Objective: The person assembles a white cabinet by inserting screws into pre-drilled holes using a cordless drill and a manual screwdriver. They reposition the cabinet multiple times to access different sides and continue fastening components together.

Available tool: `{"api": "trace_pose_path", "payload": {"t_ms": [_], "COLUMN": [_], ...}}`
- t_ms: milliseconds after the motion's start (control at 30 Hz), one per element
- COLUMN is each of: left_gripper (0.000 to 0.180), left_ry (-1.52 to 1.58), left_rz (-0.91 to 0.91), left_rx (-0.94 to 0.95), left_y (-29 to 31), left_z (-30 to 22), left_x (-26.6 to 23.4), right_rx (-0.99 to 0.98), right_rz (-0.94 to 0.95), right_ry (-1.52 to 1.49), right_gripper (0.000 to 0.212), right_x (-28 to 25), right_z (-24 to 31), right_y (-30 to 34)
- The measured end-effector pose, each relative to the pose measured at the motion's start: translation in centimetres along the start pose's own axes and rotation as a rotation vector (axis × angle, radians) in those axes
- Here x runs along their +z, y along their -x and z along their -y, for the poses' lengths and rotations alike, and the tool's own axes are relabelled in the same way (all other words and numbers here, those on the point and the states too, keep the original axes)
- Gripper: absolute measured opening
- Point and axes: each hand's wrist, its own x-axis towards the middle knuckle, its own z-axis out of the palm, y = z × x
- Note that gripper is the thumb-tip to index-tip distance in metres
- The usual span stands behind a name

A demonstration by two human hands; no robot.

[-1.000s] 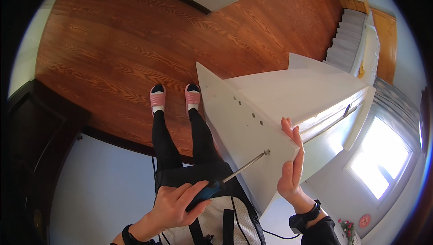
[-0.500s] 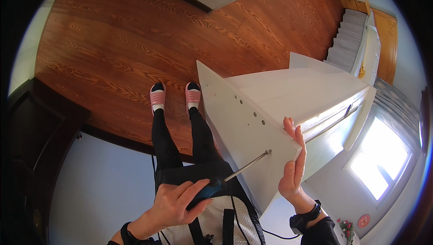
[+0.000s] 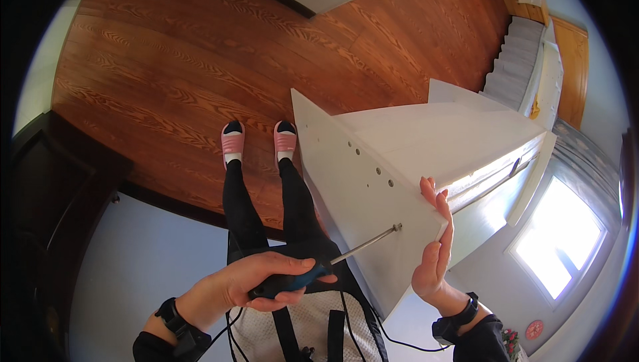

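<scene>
My left hand [image 3: 273,279] is wrapped round the dark blue and black handle of a screwdriver [image 3: 363,244]. The tool's metal shaft slants up to the right, its tip at a screw [image 3: 397,227] in a white panel [image 3: 349,185] of a furniture piece. Several small round holes mark that panel farther up. Against the panel's right edge rests my right hand [image 3: 436,249], its fingers stretched out and lying flat along the edge.
Behind the panel, the white furniture body [image 3: 432,129] extends to the right. Wood flooring [image 3: 200,49] spreads ahead. A dark door [image 3: 60,182] stands at left, a bright window [image 3: 559,235] at right. A black cable [image 3: 413,347] hangs near my right forearm.
My left hand has turned round the screwdriver handle, with its forearm swung lower and the grip changed. The screwdriver tip stays at the screw. My right hand remains on the panel edge.
</scene>
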Motion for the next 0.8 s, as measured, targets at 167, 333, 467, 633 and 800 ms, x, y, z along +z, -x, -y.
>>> {"api": "trace_pose_path", "payload": {"t_ms": [167,333,467,633,800], "left_gripper": [0.041,0.049,0.048,0.048,0.039], "left_ry": [-1.134,-1.594,-0.916,0.079,-0.854], "left_rz": [-0.501,-0.695,-0.498,-0.277,-0.456], "left_rx": [0.573,0.991,0.866,0.44,0.971], "left_y": [1.2,1.0,1.0,0.8,-0.4], "left_z": [0.0,0.6,0.0,0.0,1.1], "left_x": [2.9,4.6,3.3,2.7,2.3], "right_rx": [-0.018,-0.022,-0.022,-0.028,0.001], "right_rz": [-0.012,-0.031,0.067,0.035,-0.021], "right_ry": [0.053,0.064,0.239,0.278,0.253], "right_gripper": [0.058,0.052,0.05,0.054,0.056], "right_x": [-0.2,0.1,-1.2,-1.1,-0.5], "right_z": [0.0,0.7,1.6,1.4,1.2], "right_y": [0.1,-0.4,-1.9,-2.1,-1.6]}}
